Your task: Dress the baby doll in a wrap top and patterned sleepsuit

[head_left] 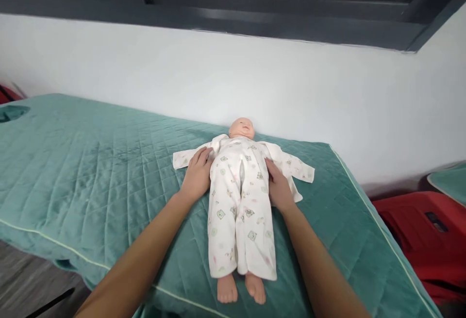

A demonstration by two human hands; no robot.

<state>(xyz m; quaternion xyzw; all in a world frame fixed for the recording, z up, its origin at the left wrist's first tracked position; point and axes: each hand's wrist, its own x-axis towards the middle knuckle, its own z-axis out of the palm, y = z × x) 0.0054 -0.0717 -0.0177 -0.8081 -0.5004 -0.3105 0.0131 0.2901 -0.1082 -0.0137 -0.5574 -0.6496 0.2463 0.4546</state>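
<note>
A baby doll [241,128] lies on its back on a green quilted bed [91,172], head toward the wall, bare feet near the front edge. It wears a white printed romper [238,211], sleeves spread out to both sides. My left hand [197,175] rests flat against the doll's left flank, fingers over the sleeve. On the opposite flank, my right hand [278,187] presses against the romper at waist height. Neither hand grips anything that I can see.
A white wall [327,90] runs right behind the bed under a dark window frame. A round hole [12,112] opens in the bed's far left end. A red object [425,235] stands on the floor to the right, beside another green surface [449,179].
</note>
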